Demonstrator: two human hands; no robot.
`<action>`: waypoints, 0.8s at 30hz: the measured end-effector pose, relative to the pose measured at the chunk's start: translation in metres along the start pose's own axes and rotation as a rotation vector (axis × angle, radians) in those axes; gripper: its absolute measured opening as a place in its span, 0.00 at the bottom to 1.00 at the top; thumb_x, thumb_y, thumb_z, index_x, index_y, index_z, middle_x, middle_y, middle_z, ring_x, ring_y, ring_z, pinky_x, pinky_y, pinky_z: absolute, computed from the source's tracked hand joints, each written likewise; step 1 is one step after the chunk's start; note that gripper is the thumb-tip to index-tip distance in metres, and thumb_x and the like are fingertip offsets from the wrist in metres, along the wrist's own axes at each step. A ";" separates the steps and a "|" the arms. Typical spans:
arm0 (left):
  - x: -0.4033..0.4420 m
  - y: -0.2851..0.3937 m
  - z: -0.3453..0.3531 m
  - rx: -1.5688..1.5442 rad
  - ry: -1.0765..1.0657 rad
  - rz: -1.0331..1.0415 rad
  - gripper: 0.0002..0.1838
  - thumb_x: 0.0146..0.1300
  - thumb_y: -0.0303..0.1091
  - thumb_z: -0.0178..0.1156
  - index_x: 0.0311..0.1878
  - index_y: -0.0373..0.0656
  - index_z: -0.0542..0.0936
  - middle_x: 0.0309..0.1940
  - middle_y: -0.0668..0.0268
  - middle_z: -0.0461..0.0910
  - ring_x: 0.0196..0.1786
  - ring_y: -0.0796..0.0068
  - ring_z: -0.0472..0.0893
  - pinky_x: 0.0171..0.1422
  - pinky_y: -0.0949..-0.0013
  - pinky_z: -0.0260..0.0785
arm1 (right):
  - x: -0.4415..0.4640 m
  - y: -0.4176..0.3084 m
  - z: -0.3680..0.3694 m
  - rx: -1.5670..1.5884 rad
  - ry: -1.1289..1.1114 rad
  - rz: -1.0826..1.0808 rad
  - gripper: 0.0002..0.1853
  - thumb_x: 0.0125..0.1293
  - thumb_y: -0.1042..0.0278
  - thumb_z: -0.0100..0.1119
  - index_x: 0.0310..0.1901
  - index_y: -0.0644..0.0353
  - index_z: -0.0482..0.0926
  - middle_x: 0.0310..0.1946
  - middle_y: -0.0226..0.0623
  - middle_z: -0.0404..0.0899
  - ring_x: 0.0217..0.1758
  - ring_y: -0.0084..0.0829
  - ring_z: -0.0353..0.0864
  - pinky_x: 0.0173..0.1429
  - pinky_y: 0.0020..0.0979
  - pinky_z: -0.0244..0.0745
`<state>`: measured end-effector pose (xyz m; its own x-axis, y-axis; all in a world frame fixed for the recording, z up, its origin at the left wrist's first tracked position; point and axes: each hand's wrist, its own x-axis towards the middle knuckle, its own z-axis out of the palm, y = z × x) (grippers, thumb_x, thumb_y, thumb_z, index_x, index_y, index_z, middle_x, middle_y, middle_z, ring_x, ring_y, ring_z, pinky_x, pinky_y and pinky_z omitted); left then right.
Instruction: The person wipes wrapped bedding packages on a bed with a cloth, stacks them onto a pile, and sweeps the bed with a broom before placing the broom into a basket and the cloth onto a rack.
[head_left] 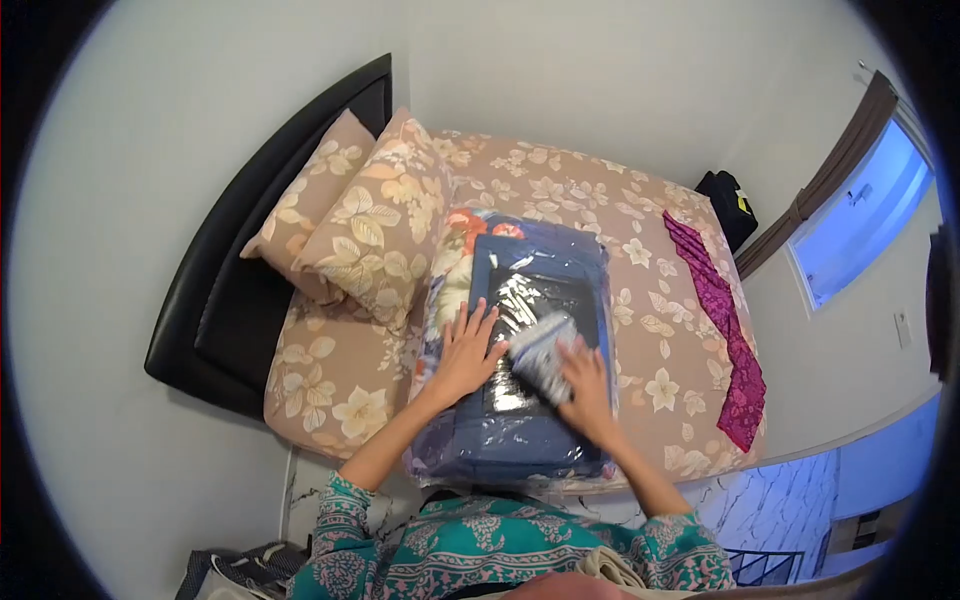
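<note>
Blue-and-floral rectangular pack [530,440], plastic-wrapped: my left hand [467,357] spread on it, my right hand [588,390] holding folded grey-and-white cloth [540,352] against it.

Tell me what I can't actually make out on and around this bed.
All in the head view:
Right hand: its palm side, and whether it grips the cloth, hidden by the hand's own back.
Package's black panel: fine details lost in glare.
Rear pillow: partly covered by the front pillow.
Black bag: partly hidden by the bed.
Dark patterned item, lower left: cut off by the bottom edge.
</note>
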<state>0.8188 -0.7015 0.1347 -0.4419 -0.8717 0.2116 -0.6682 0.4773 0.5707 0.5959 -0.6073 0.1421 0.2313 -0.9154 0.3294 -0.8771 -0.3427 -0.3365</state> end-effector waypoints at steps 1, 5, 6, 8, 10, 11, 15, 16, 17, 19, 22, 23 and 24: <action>0.009 0.001 0.003 -0.060 -0.027 -0.009 0.31 0.68 0.49 0.44 0.69 0.43 0.57 0.72 0.51 0.47 0.73 0.43 0.43 0.70 0.36 0.33 | -0.017 -0.016 -0.003 0.001 -0.078 -0.011 0.25 0.39 0.71 0.59 0.46 0.58 0.74 0.69 0.35 0.57 0.75 0.46 0.45 0.74 0.54 0.34; 0.035 -0.005 0.021 0.004 0.025 -0.070 0.32 0.69 0.48 0.39 0.72 0.45 0.52 0.73 0.53 0.44 0.74 0.42 0.40 0.70 0.35 0.28 | -0.018 -0.020 -0.010 -0.091 -0.189 -0.114 0.25 0.37 0.68 0.61 0.44 0.56 0.73 0.71 0.35 0.53 0.75 0.47 0.43 0.73 0.56 0.31; 0.036 -0.005 0.025 0.011 0.014 -0.056 0.32 0.69 0.48 0.39 0.72 0.45 0.52 0.73 0.53 0.44 0.74 0.42 0.40 0.70 0.35 0.28 | -0.006 -0.001 -0.001 -0.068 -0.174 -0.095 0.29 0.38 0.69 0.61 0.49 0.57 0.72 0.72 0.35 0.50 0.75 0.49 0.41 0.73 0.58 0.31; 0.036 -0.006 0.036 0.177 0.129 -0.017 0.32 0.68 0.48 0.40 0.72 0.45 0.52 0.73 0.53 0.44 0.74 0.42 0.40 0.70 0.35 0.28 | 0.036 0.035 0.010 -0.103 -0.003 -0.058 0.30 0.51 0.64 0.58 0.58 0.62 0.67 0.72 0.37 0.50 0.76 0.48 0.40 0.73 0.55 0.28; 0.037 -0.006 0.037 0.179 0.120 -0.010 0.35 0.67 0.53 0.43 0.72 0.46 0.51 0.73 0.53 0.43 0.74 0.43 0.40 0.70 0.35 0.27 | 0.089 0.074 0.015 -0.244 -0.029 0.053 0.35 0.54 0.63 0.57 0.65 0.57 0.62 0.73 0.35 0.47 0.76 0.48 0.38 0.73 0.56 0.31; 0.036 -0.004 0.035 0.190 0.110 -0.013 0.38 0.65 0.56 0.45 0.72 0.46 0.51 0.73 0.54 0.43 0.74 0.43 0.40 0.70 0.35 0.27 | 0.117 0.100 0.024 -0.205 -0.020 0.124 0.34 0.56 0.61 0.57 0.65 0.55 0.62 0.73 0.35 0.46 0.76 0.48 0.38 0.73 0.57 0.33; 0.034 -0.002 0.033 0.212 0.089 -0.030 0.44 0.60 0.62 0.49 0.73 0.47 0.49 0.74 0.55 0.42 0.74 0.44 0.40 0.71 0.36 0.26 | 0.193 0.183 0.049 0.004 0.087 0.332 0.32 0.59 0.54 0.54 0.65 0.56 0.64 0.73 0.32 0.46 0.75 0.53 0.40 0.70 0.62 0.42; 0.034 -0.002 0.032 0.207 0.084 -0.041 0.44 0.61 0.62 0.49 0.73 0.48 0.49 0.74 0.55 0.42 0.74 0.44 0.40 0.71 0.36 0.27 | 0.199 0.205 0.057 0.064 0.094 0.341 0.32 0.61 0.52 0.52 0.65 0.57 0.63 0.73 0.33 0.47 0.74 0.55 0.41 0.70 0.61 0.42; 0.034 -0.002 0.032 0.213 0.085 -0.053 0.44 0.60 0.63 0.49 0.73 0.48 0.49 0.74 0.55 0.42 0.74 0.44 0.40 0.71 0.37 0.28 | 0.204 0.219 0.061 0.121 0.103 0.349 0.31 0.63 0.51 0.50 0.65 0.57 0.63 0.73 0.34 0.47 0.74 0.56 0.42 0.71 0.60 0.42; 0.035 -0.002 0.028 0.219 0.074 -0.067 0.44 0.60 0.63 0.49 0.73 0.48 0.49 0.74 0.55 0.42 0.74 0.43 0.40 0.71 0.37 0.29 | 0.176 0.211 0.060 0.170 0.146 0.295 0.31 0.64 0.51 0.49 0.65 0.58 0.62 0.72 0.35 0.48 0.73 0.57 0.43 0.71 0.57 0.42; 0.037 -0.001 0.029 0.211 0.047 -0.084 0.44 0.60 0.62 0.50 0.73 0.47 0.50 0.73 0.55 0.43 0.74 0.44 0.41 0.71 0.38 0.30 | 0.089 0.177 0.054 0.367 0.219 0.307 0.31 0.66 0.53 0.48 0.67 0.59 0.59 0.72 0.40 0.50 0.73 0.55 0.45 0.74 0.46 0.42; 0.037 -0.001 0.029 0.219 0.055 -0.085 0.44 0.60 0.62 0.50 0.73 0.47 0.50 0.73 0.55 0.43 0.74 0.45 0.42 0.71 0.38 0.31 | 0.061 0.158 0.044 0.495 0.227 0.295 0.31 0.66 0.54 0.48 0.68 0.58 0.58 0.71 0.42 0.50 0.73 0.54 0.45 0.74 0.44 0.41; 0.037 0.000 0.029 0.229 0.062 -0.086 0.44 0.60 0.61 0.50 0.73 0.47 0.50 0.73 0.55 0.43 0.74 0.46 0.42 0.71 0.38 0.31 | 0.038 0.139 0.032 0.624 0.236 0.283 0.32 0.66 0.55 0.48 0.68 0.58 0.57 0.71 0.45 0.50 0.74 0.52 0.45 0.75 0.42 0.40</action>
<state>0.7850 -0.7308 0.1195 -0.3448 -0.9121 0.2218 -0.8229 0.4074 0.3960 0.4962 -0.6966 0.0798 -0.1278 -0.9412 0.3126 -0.4701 -0.2201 -0.8548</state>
